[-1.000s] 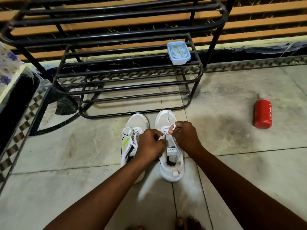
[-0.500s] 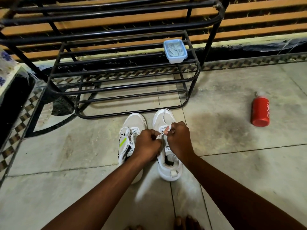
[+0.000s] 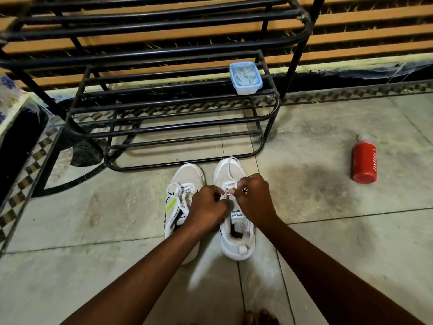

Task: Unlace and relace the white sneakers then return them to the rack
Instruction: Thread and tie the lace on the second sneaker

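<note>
Both hands pinch the white flat lace (image 3: 230, 163) over the rt white mesh sneaker (image 3: 236, 240) (toes toward the black metal rack (image 3: 269, 123)). Left hand (image 3: 207, 207) and right hand (image 3: 254, 199) are curled tight; the left's hold is prob. lace too.

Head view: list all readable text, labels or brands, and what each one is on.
"CINTHOL": white letters along the side of the red bottle lying on the floor.
"SPEED": on the tongue label of the right sneaker, seen upside down from here.
Left sneaker: a tongue label shows beside the left hand, partly hidden and too small to read.
Blue-lidded container on the rack: no readable text.
</note>
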